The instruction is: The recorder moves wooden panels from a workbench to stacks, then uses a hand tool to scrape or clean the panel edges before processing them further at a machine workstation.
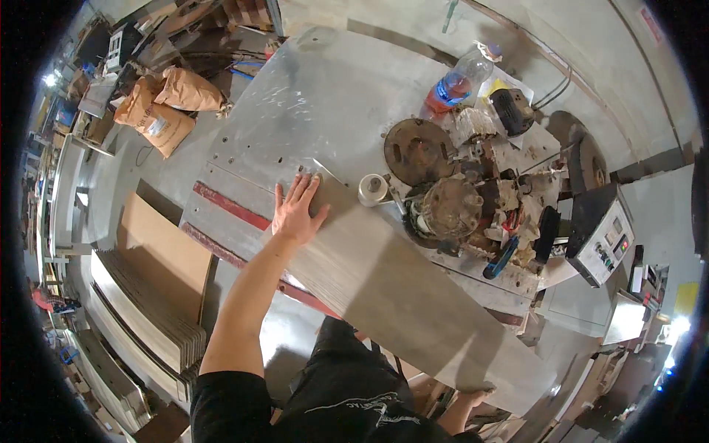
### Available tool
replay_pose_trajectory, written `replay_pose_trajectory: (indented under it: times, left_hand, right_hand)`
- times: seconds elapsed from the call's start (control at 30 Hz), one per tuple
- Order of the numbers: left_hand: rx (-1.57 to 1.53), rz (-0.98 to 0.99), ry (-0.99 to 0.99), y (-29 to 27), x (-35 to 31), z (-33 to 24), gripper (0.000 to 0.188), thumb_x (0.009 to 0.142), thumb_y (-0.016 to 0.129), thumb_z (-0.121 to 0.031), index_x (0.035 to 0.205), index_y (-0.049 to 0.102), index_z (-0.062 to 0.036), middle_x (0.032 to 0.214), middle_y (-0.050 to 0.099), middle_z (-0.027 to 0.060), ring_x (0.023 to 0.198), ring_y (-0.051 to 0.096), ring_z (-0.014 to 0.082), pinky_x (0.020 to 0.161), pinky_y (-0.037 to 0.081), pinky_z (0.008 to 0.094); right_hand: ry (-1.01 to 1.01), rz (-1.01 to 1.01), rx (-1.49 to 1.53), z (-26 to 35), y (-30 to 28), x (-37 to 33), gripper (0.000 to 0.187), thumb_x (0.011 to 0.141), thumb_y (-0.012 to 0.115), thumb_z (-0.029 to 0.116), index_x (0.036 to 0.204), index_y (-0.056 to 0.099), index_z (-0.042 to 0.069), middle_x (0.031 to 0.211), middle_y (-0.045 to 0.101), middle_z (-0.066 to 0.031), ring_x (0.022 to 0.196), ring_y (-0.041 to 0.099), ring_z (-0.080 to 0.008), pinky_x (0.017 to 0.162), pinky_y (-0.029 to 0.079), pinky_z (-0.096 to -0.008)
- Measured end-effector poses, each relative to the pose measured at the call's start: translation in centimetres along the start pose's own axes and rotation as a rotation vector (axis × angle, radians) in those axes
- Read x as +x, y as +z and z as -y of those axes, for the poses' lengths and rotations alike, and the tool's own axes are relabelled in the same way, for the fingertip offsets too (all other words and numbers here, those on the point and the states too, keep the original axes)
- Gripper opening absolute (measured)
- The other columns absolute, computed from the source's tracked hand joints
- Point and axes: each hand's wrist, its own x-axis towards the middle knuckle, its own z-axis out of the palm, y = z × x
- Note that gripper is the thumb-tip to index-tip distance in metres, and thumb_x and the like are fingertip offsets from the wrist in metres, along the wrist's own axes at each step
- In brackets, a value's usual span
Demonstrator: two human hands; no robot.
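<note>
A long grey-brown wood-grain panel [406, 280] lies slantwise over the metal worktable, running from the middle toward the lower right. My left hand [297, 213] rests flat on its far left end, fingers stretched out and thumb apart. Down at the panel's near edge, on the right, my right hand [475, 397] grips the board; part of its fingers is hidden. A small pale roller [373, 190] stands close beside the panel's far edge. Behind it is a grimy machine head [452, 208] with a dark round plate [419, 151].
The metal tabletop [295, 96] bears a bottle of red liquid [461, 81] and a blue-handled tool [502, 258]. A control box [602, 236] stands at right. Red strips [229, 207] line the table's left edge. Stacked curved panels [148, 310] and paper sacks [166, 111] are at left.
</note>
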Motion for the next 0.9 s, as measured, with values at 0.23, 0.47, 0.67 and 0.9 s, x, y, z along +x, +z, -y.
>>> replay_pose_trajectory:
  times: [0.23,0.47,0.67,0.9]
  left_hand:
    - [-0.008,0.005,0.032,-0.5,2.0,2.9,0.073,0.09,0.072,-0.035,0.154,0.042,-0.016,0.159,0.041,0.0095,0.152,0.029,0.0299,0.123,0.016,0.0612]
    - [0.017,-0.001,0.081,-1.1,4.4,5.3,0.07,0.09,0.07,-0.034,0.153,0.044,-0.0158,0.158,0.043,0.01,0.151,0.03,0.0308,0.123,0.016,0.0609]
    - [0.034,-0.004,0.088,-1.8,6.6,8.0,0.068,0.091,0.069,-0.032,0.153,0.044,-0.0175,0.158,0.043,0.0084,0.152,0.029,0.0295,0.123,0.015,0.0607]
    - [0.055,0.007,0.102,-2.6,9.0,10.9,0.066,0.094,0.065,-0.039,0.153,0.044,-0.0174,0.158,0.043,0.0066,0.152,0.028,0.0281,0.125,0.011,0.0593]
  right_hand:
    - [0.058,0.055,0.066,-2.3,-2.1,-2.9,0.08,0.099,0.055,0.054,0.161,0.018,0.02,0.16,0.035,-0.0105,0.14,0.042,-0.0326,0.115,0.037,-0.0573]
    - [-0.014,-0.109,-0.126,-5.1,0.0,-7.0,0.076,0.1,0.046,0.061,0.159,0.027,0.018,0.161,0.034,-0.0061,0.144,0.037,-0.0305,0.117,0.034,-0.0554]
    - [-0.041,-0.163,-0.328,-7.5,2.4,-10.4,0.076,0.1,0.043,0.064,0.159,0.03,0.017,0.162,0.032,-0.0046,0.145,0.036,-0.0304,0.118,0.034,-0.0545]
    - [0.042,-0.153,-0.229,-10.3,1.0,-11.6,0.076,0.1,0.041,0.065,0.159,0.032,0.018,0.165,0.028,-0.0034,0.147,0.033,-0.0298,0.12,0.03,-0.0524]
